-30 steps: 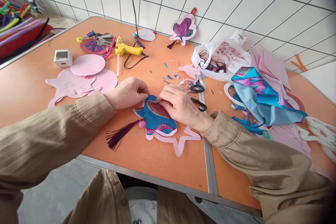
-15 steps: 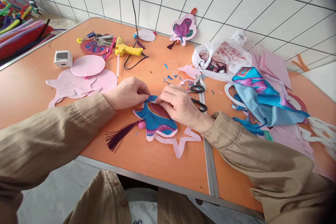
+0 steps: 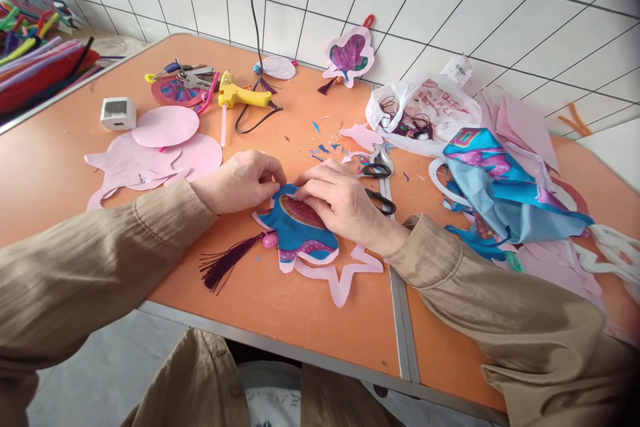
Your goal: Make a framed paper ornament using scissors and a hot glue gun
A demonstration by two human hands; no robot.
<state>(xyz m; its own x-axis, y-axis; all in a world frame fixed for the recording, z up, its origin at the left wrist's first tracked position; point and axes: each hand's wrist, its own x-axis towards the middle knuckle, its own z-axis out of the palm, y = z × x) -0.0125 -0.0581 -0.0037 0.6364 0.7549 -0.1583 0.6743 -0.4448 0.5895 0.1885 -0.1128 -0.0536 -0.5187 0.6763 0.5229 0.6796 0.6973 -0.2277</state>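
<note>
A blue patterned fabric ornament (image 3: 305, 230) with a pink backing lies on the table in front of me. From its left side hangs a pink bead (image 3: 270, 240) with a dark purple tassel (image 3: 225, 265). My left hand (image 3: 245, 180) pinches the ornament's top edge, thumb and forefinger together. My right hand (image 3: 343, 203) is closed on the same top edge, its fingers hiding part of the fabric. Partly under the ornament, a pink star-shaped cut-out strip (image 3: 341, 287) sticks out to the right.
Scissors (image 3: 380, 180) lie right of my right hand, among fabric scraps. Farther back are a yellow glue gun (image 3: 245, 95), a white cube-shaped block (image 3: 119, 113), pink cut pieces (image 3: 167, 125) and a plastic bag (image 3: 425, 110). Blue cloth (image 3: 515, 193) is heaped on the right.
Both hands stay at the ornament's top edge; the right fingers have shifted slightly left, closer to the left fingertips. The ornament has barely moved.
</note>
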